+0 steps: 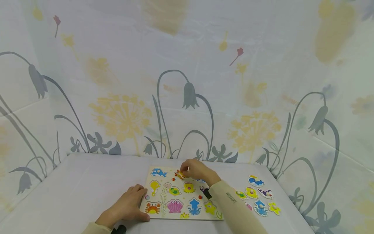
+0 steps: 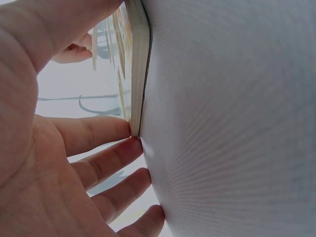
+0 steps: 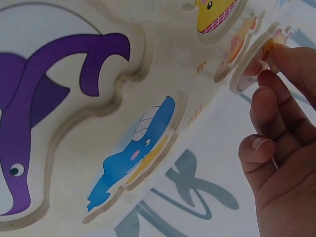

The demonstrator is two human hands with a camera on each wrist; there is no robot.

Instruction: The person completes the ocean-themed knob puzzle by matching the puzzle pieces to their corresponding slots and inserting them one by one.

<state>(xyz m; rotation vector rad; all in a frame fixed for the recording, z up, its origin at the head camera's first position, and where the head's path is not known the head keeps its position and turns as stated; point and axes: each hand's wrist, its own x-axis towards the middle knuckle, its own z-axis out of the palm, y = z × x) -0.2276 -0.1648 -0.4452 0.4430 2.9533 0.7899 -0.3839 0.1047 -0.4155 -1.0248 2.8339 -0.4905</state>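
A wooden puzzle board [image 1: 166, 215] with printed sea animals lies flat on the white surface. My left hand [image 1: 130, 203] rests at its near-left corner, thumb by the front edge; fingers [image 2: 111, 158] extend along the board's side [image 2: 141, 74]. Over the board's far edge, my right hand [image 1: 198, 170] pinches the small knob of a wooden puzzle piece [image 3: 249, 66]. That piece is tilted edge-on in the right wrist view, beside a fish-shaped recess [image 3: 237, 44]; its picture is mostly hidden. A blue whale picture [image 3: 136, 153] and a purple-and-white picture [image 3: 19, 128] lie in nearer recesses.
To the right of the board lie several loose pieces, including a blue whale [image 1: 255, 180], a yellow octopus [image 1: 251, 192], a blue squid [image 1: 261, 208] and a yellow star [image 1: 274, 208]. A flower-printed cloth [image 1: 187, 42] hangs behind the surface.
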